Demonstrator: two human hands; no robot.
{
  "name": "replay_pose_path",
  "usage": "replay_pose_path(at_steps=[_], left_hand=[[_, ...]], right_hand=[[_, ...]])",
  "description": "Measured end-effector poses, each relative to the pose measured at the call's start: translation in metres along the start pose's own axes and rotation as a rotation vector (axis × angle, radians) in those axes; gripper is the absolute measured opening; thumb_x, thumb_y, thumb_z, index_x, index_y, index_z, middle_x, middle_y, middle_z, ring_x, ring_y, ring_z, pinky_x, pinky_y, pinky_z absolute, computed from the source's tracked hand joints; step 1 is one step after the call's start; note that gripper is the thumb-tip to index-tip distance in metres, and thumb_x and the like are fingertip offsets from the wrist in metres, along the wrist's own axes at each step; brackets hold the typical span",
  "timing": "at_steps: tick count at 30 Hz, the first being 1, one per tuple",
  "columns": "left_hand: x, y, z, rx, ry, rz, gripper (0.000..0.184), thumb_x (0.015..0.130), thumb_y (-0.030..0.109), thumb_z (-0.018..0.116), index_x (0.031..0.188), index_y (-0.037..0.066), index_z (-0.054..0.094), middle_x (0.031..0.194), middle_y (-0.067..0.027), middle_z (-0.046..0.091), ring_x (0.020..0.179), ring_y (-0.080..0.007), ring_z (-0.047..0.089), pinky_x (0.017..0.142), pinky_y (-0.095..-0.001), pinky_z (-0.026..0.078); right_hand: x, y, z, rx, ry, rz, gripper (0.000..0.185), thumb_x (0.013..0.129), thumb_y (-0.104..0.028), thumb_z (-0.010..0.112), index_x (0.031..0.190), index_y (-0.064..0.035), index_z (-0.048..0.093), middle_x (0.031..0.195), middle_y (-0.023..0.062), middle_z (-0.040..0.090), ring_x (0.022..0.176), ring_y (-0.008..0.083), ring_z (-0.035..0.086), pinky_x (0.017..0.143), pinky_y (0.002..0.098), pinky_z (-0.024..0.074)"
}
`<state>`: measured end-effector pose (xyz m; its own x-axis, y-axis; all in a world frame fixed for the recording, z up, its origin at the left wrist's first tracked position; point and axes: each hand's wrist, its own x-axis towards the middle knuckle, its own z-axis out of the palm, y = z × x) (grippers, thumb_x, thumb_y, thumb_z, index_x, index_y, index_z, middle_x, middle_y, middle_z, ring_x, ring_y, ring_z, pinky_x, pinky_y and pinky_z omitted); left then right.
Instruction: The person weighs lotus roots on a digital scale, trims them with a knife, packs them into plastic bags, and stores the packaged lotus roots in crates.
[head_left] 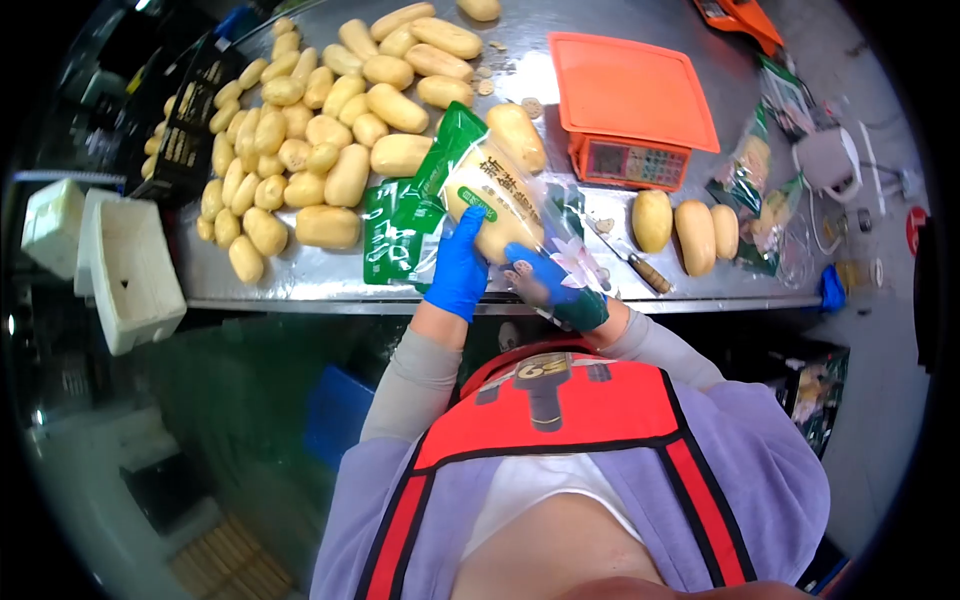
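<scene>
While held, bag (497, 195) diagonal, green end (459, 128) upper-left.

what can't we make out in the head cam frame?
All head view:
Right hand: exact grip, hidden by the bag's film and print.
Bag's fine print: too small.
Scale's readout: too small and blurred.
Orange object, top right: cut off by the top edge.
Black crate's far left side: lost in dark.

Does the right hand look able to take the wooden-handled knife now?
Probably yes: the knife lies near it, with nothing on the wooden handle. But the right hand is busy holding the bag, so it would likely need to let go first.
</scene>
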<state>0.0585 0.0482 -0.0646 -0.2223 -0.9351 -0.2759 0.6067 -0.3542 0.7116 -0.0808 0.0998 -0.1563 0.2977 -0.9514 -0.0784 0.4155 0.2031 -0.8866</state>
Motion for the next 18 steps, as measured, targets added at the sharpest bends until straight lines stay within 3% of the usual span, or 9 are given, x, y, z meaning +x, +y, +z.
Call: replay_pose_path(at_steps=[1, 3, 5, 9, 10, 12, 13, 16, 18], left_hand=[[-0.001, -0.005, 0.000, -0.061, -0.027, -0.047, 0.059, 0.084, 0.021, 0.058, 0.132, 0.003, 0.031, 0.127, -0.0163, 0.044, 0.115, -0.0305, 0.046, 0.097, -0.0420, 0.040], [-0.003, -0.013, 0.005, -0.082, -0.119, -0.123, 0.059, 0.084, 0.021, 0.059, 0.132, 0.003, 0.030, 0.126, -0.0165, 0.044, 0.115, -0.0306, 0.046, 0.097, -0.0423, 0.040], [-0.008, -0.026, 0.009, -0.080, -0.196, -0.183, 0.060, 0.083, 0.019, 0.059, 0.132, 0.003, 0.029, 0.125, -0.0171, 0.045, 0.115, -0.0317, 0.047, 0.098, -0.0429, 0.040], [-0.010, -0.053, 0.019, -0.058, -0.258, -0.331, 0.058, 0.082, 0.016, 0.059, 0.131, 0.003, 0.031, 0.124, -0.0176, 0.046, 0.112, -0.0328, 0.049, 0.095, -0.0447, 0.043], [-0.015, -0.050, 0.029, -0.084, -0.193, -0.450, 0.057, 0.079, 0.005, 0.061, 0.129, 0.003, 0.034, 0.121, -0.0177, 0.048, 0.109, -0.0312, 0.051, 0.091, -0.0426, 0.046], [-0.018, -0.056, 0.045, -0.013, -0.311, -0.395, 0.058, 0.077, 0.004, 0.060, 0.129, 0.003, 0.035, 0.120, -0.0178, 0.048, 0.109, -0.0318, 0.051, 0.091, -0.0427, 0.046], [-0.021, -0.063, 0.049, -0.007, -0.294, -0.382, 0.059, 0.077, 0.003, 0.061, 0.129, 0.004, 0.034, 0.120, -0.0173, 0.048, 0.109, -0.0326, 0.051, 0.092, -0.0437, 0.045], [-0.005, -0.080, 0.055, 0.056, -0.305, -0.405, 0.057, 0.079, 0.009, 0.060, 0.129, 0.001, 0.035, 0.120, -0.0158, 0.049, 0.109, -0.0316, 0.051, 0.095, -0.0435, 0.042], [0.006, -0.079, 0.063, 0.109, -0.290, -0.548, 0.056, 0.081, 0.015, 0.060, 0.129, 0.000, 0.035, 0.121, -0.0155, 0.048, 0.111, -0.0307, 0.050, 0.096, -0.0427, 0.041]], right_hand=[[-0.007, -0.020, 0.009, -0.392, 0.101, -0.065, 0.043, 0.082, -0.032, 0.059, 0.117, -0.0065, 0.054, 0.110, 0.0077, 0.058, 0.098, 0.0178, 0.057, 0.078, 0.0301, 0.0460], [-0.026, -0.065, 0.028, -0.798, 0.249, -0.101, 0.042, 0.082, -0.034, 0.059, 0.115, -0.0079, 0.057, 0.106, 0.0082, 0.060, 0.094, 0.0184, 0.059, 0.076, 0.0291, 0.0465], [-0.046, -0.124, 0.062, -0.783, 0.383, -0.249, 0.037, 0.080, -0.034, 0.062, 0.108, -0.0102, 0.061, 0.099, 0.0093, 0.063, 0.086, 0.0197, 0.060, 0.073, 0.0306, 0.0469], [-0.093, -0.097, 0.028, -1.331, 0.536, -0.263, 0.038, 0.080, -0.035, 0.061, 0.107, -0.0082, 0.062, 0.104, 0.0125, 0.061, 0.094, 0.0283, 0.057, 0.079, 0.0375, 0.0459], [-0.098, -0.118, 0.037, -1.236, 0.536, -0.249, 0.043, 0.079, -0.037, 0.059, 0.110, -0.0077, 0.060, 0.110, 0.0150, 0.057, 0.098, 0.0307, 0.055, 0.082, 0.0393, 0.0444], [-0.110, -0.130, 0.034, -1.128, 0.527, -0.300, 0.049, 0.078, -0.043, 0.055, 0.114, -0.0096, 0.056, 0.121, 0.0191, 0.049, 0.108, 0.0341, 0.050, 0.090, 0.0435, 0.0409], [-0.123, -0.132, 0.029, -1.340, 0.488, -0.375, 0.045, 0.078, -0.040, 0.055, 0.112, -0.0100, 0.056, 0.120, 0.0185, 0.049, 0.107, 0.0348, 0.050, 0.090, 0.0439, 0.0413], [-0.161, -0.109, -0.020, -1.775, 0.500, -0.685, 0.020, 0.074, -0.017, 0.059, 0.092, -0.0090, 0.064, 0.096, 0.0152, 0.060, 0.089, 0.0340, 0.058, 0.083, 0.0407, 0.0470], [-0.214, -0.109, -0.047, -0.859, 0.477, -0.216, 0.015, 0.075, -0.015, 0.061, 0.088, -0.0069, 0.065, 0.083, 0.0148, 0.062, 0.079, 0.0272, 0.061, 0.078, 0.0358, 0.0483]])
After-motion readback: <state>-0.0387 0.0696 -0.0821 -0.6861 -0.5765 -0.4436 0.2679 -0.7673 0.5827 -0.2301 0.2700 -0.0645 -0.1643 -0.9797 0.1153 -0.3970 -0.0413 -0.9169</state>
